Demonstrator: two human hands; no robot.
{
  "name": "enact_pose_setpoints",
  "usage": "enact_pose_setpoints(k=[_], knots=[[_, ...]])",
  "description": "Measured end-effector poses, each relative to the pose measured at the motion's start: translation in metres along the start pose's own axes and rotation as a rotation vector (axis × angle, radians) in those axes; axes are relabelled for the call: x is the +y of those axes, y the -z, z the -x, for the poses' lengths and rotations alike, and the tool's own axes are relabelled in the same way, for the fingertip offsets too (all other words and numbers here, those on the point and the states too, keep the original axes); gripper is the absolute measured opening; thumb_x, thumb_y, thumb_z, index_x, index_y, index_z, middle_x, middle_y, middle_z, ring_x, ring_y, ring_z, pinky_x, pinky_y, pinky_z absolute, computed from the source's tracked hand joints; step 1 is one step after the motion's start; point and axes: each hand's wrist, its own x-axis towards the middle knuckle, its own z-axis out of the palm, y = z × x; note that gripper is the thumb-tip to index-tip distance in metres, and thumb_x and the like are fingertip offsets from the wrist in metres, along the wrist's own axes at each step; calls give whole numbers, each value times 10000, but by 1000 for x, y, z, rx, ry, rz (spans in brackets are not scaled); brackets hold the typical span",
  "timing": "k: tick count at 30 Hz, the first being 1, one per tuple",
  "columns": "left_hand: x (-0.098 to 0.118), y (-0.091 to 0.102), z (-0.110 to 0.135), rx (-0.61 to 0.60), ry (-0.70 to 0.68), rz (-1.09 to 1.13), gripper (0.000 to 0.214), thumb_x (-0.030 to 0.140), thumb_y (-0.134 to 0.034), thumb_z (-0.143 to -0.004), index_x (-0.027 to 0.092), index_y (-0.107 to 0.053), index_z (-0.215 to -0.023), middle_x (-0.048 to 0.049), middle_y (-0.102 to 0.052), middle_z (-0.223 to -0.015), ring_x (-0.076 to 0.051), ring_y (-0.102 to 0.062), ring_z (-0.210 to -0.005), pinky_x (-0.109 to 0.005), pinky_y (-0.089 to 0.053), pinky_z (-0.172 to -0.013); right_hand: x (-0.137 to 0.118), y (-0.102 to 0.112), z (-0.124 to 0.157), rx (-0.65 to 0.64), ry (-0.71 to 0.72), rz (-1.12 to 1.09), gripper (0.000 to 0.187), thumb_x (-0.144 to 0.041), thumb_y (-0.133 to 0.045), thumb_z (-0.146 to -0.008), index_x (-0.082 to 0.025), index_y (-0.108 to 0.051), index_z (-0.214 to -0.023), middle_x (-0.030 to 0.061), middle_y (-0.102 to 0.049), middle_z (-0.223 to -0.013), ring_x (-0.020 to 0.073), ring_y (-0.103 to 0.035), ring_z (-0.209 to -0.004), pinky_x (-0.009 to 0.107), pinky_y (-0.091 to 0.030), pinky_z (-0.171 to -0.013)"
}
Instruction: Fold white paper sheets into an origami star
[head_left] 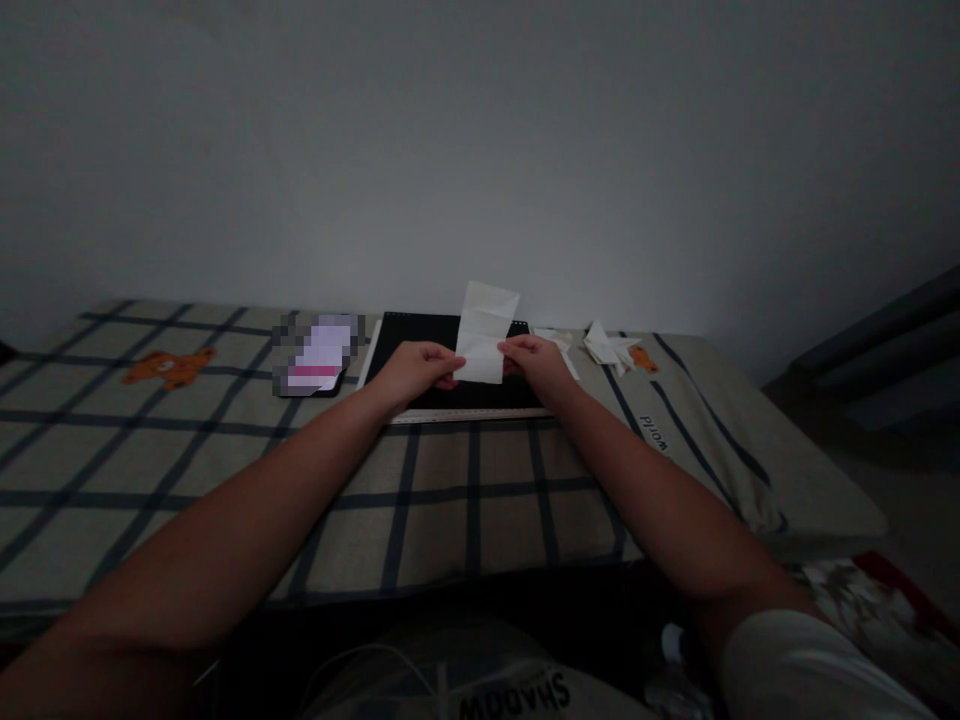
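Observation:
A white sheet of paper [484, 330] stands upright between my two hands, creased across its middle. My left hand [417, 370] pinches its lower left edge with closed fingers. My right hand [534, 362] pinches the lower right edge the same way. Both hands hover just above a black notebook [411, 335] lying on the checked bedspread [225, 450]. A pale ruler-like strip [465, 414] lies along the notebook's near edge.
A phone [315, 365] lies left of the notebook. Several folded white paper pieces [607, 347] sit to the right, near an orange bear print [642, 358]. Another bear print [169, 367] is at the left. A plain wall rises behind the bed.

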Motion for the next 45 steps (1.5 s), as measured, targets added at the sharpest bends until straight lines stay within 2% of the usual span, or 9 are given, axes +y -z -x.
enact_pose_setpoints(k=[11, 21, 24, 28, 30, 32, 37, 42, 45], knots=[[3, 0, 2, -53, 45, -67, 141, 240, -771, -769, 126, -692, -743, -71, -722, -724, -120, -651, -615, -252, -553, -634, -1, -1, 0, 22, -20, -64, 208, -322, -792, -676, -173, -660, -739, -6, -669, -611, 118, -613, -568, 279, -543, -606], [-2, 8, -7, 150, -93, -106, 147, 279, -653, -839, 143, -694, -873, -11, -647, -664, -121, -609, -582, -223, -516, -549, -2, 1, 2, -93, -43, 9, 213, -358, -751, -727, -167, -663, -754, 45, -704, -712, 126, -633, -614, 262, -505, -589], [-3, 15, -9, 224, -155, -238, 207, 288, -593, -852, 142, -713, -938, -14, -647, -668, -122, -569, -526, -225, -477, -508, -4, 4, 1, 0, 45, 80, 218, -397, -693, -761, -185, -645, -783, 15, -670, -687, 119, -590, -582, 257, -469, -561], [-3, 25, -14, 239, -205, -426, 213, 292, -599, -807, 176, -755, -891, -51, -728, -814, -167, -622, -637, -255, -480, -602, -13, 11, 8, 170, 400, 335, 192, -403, -632, -824, -213, -644, -802, 9, -632, -707, 147, -557, -655, 297, -466, -653], [-3, 28, -16, 216, -219, -480, 194, 271, -595, -788, 196, -764, -845, -49, -744, -848, -192, -651, -743, -260, -484, -680, -17, 14, 11, 98, 574, 543, 180, -388, -614, -861, -222, -676, -824, 41, -658, -804, 183, -571, -775, 342, -469, -774], [-3, 29, -17, 175, -227, -541, 191, 266, -589, -782, 206, -767, -814, -45, -745, -830, -203, -654, -772, -257, -476, -697, -18, 15, 12, -86, 682, 708, 169, -389, -654, -852, -231, -711, -863, 64, -680, -908, 219, -583, -908, 389, -446, -888], [-6, 29, -16, 71, -288, -782, 277, 292, -515, -844, 209, -773, -897, -46, -740, -843, -208, -654, -771, -276, -480, -710, -6, 15, 8, -513, 687, 943, 275, -363, -776, -767, -236, -748, -1009, 98, -663, -1157, 257, -573, -1094, 437, -428, -968], [-10, 34, -18, 90, -537, -1087, 307, 280, -528, -869, 166, -746, -1052, -99, -702, -1049, -242, -615, -999, -369, -470, -907, 0, 16, 8, -569, 685, 1031, 307, -361, -761, -794, -207, -745, -1059, 117, -663, -1175, 245, -589, -1090, 419, -455, -947], [-7, 34, -16, -19, -712, -1160, 280, 327, -562, -894, 198, -741, -1066, -79, -694, -1081, -240, -588, -1043, -388, -449, -943, 1, 16, 9, -539, 702, 1048, 279, -357, -736, -822, -189, -751, -1045, 124, -673, -1162, 243, -598, -1073, 412, -461, -930]])
